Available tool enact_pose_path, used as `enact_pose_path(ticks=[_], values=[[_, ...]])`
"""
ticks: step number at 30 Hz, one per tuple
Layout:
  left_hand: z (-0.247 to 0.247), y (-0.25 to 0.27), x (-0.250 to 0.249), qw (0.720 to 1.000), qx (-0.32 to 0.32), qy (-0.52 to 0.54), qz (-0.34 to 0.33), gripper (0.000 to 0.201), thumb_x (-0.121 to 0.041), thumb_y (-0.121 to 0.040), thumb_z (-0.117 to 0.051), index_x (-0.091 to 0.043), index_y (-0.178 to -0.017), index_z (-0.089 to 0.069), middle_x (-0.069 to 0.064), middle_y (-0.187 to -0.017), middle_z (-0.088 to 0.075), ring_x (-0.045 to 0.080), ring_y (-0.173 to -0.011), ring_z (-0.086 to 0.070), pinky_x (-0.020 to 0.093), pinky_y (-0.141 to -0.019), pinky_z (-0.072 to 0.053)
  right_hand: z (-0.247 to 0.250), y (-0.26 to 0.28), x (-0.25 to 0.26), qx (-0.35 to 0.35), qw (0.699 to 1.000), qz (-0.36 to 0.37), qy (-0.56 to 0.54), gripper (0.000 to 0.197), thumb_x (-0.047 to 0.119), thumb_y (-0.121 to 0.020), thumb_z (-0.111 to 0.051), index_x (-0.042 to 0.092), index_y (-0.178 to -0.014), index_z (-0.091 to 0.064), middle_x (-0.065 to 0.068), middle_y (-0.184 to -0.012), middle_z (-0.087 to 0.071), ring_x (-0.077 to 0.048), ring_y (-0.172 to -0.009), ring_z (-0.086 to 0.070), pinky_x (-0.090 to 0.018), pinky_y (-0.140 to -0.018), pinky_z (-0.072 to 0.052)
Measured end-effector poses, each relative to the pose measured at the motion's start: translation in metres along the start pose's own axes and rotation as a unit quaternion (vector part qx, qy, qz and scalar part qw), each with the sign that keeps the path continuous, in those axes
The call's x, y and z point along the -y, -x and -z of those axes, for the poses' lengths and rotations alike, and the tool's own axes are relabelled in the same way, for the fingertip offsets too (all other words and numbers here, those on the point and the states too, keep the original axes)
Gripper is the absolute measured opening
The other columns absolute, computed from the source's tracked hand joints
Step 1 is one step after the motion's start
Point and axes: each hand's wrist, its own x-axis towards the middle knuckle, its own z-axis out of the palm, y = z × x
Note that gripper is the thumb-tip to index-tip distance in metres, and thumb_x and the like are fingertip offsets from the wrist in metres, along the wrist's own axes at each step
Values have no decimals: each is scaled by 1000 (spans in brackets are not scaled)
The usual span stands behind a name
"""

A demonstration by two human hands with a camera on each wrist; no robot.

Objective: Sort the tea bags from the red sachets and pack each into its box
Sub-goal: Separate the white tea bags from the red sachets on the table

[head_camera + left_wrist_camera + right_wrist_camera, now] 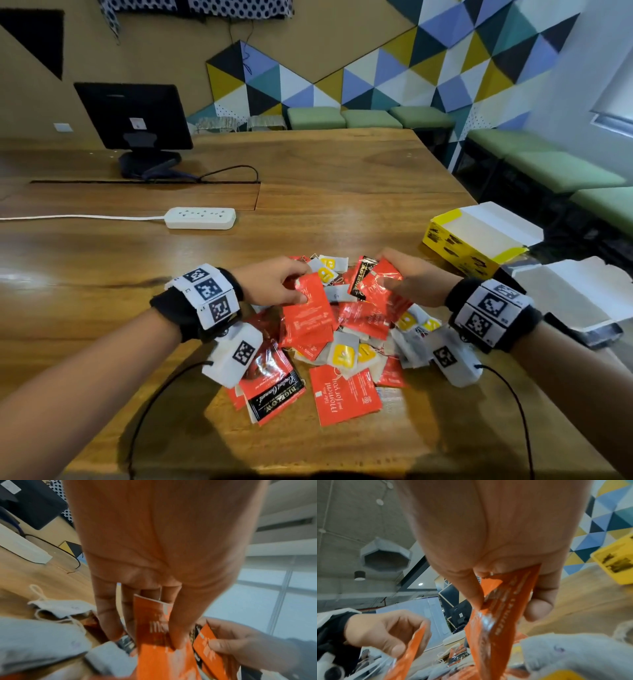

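The left hand (274,281) reaches forward over the pile with its palm turned inward, thumb and fingers pinching the top edge of one red sachet (310,310), which stands tilted above the heap; in the left wrist view the thumb (180,628) lies flat along the sachet's printed face while the fingers sit behind it; the right hand (416,282) mirrors it from the other side, wrist bent inward, thumb and fingers clamping a crinkled red sachet (380,284) with another, black-ended one (361,275) beside it; both forearms angle in from the near edge, each wearing a black wristband with white marker blocks; beneath and around the hands lies a mixed heap on the wooden tabletop (102,246), red sachets tangled with white tea bags (344,353) carrying yellow tags; an open yellow box (459,246) stands to the right of the heap, apart from it, with a second open white-flapped box (565,294) nearer the right wrist; a white power strip (200,218) and a black monitor (133,114) sit farther back.
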Motion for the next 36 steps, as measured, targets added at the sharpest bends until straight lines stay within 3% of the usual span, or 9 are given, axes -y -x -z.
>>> enact_pose_path(ticks=[4, 7, 12, 15, 19, 23, 28, 32, 36], values=[[-12, 0, 1, 996, 30, -73, 40, 12, -28, -89, -60, -23, -98, -53, 0, -112, -62, 16, -100, -58, 32, -89, -48, -9, 0, -4, 2, 999, -12, -31, 34, 20, -96, -46, 13, -128, -36, -11, -100, -59, -18, -79, -58, -26, -66, -48], [-12, 2, 0, 995, 36, -59, 70, 30, -35, -84, -65, -16, -104, -53, 0, -112, -61, 17, -99, -59, 32, -87, -49, -11, -2, -4, 6, 1000, -10, -17, 41, 21, -95, -47, 17, -134, -34, -11, -110, -60, -23, -91, -60, -35, -78, -50], [-14, 5, -3, 993, 52, -69, 76, 35, -32, -78, -72, -22, -98, -45, -6, -99, -58, 11, -85, -57, 19, -65, -44, -11, -1, -4, 20, 998, -15, -51, 42, 20, -95, -48, 19, -134, -34, -8, -103, -61, -23, -87, -64, -33, -77, -54], [-13, 3, -2, 997, 18, -29, 62, 39, -24, -76, -75, -21, -98, -43, -6, -97, -59, 12, -85, -58, 22, -68, -49, -7, -3, -4, 26, 996, -14, -84, 36, 10, -93, -47, 16, -128, -38, -9, -90, -59, -23, -81, -58, -40, -78, -53], [-10, 4, 3, 996, -25, 82, 38, 44, -14, -78, -72, -20, -110, -42, 0, -107, -61, 12, -91, -62, 23, -76, -53, -7, -4, -2, 38, 985, -9, -166, 28, 2, -91, -44, 13, -116, -41, -17, -86, -59, -24, -68, -59, -39, -64, -54], [-5, 4, 3, 990, -82, 110, 36, 30, -14, -87, -62, -11, -115, -51, 4, -112, -63, 13, -94, -60, 16, -77, -48, -9, -8, 2, 11, 973, 37, -226, 26, -2, -89, -51, 6, -114, -47, -21, -97, -62, -41, -81, -63, -53, -77, -53], [-3, -1, 3, 977, -119, 160, 71, 28, -14, -92, -54, -7, -118, -47, 6, -104, -60, 16, -87, -61, 24, -63, -53, -9, -12, 7, -69, 945, 95, -305, 26, -7, -85, -57, 3, -109, -52, -3, -88, -64, -19, -76, -60, -19, -65, -52], [-4, -8, 7, 971, -166, 149, 86, 36, -18, -90, -57, -10, -123, -43, 7, -110, -60, 18, -91, -61, 18, -51, -47, -11, -18, 6, -120, 927, 94, -342, 22, -3, -85, -61, 6, -104, -55, -2, -87, -66, -5, -69, -65, -18, -66, -54], [-1, -14, 5, 962, -182, 191, 62, 39, -18, -92, -54, -9, -127, -41, 9, -117, -60, 17, -97, -60, 14, -62, -46, -11, -25, 11, -104, 929, 99, -341, 21, 2, -83, -64, 21, -90, -60, -1, -89, -68, -10, -75, -66, -24, -71, -56]])
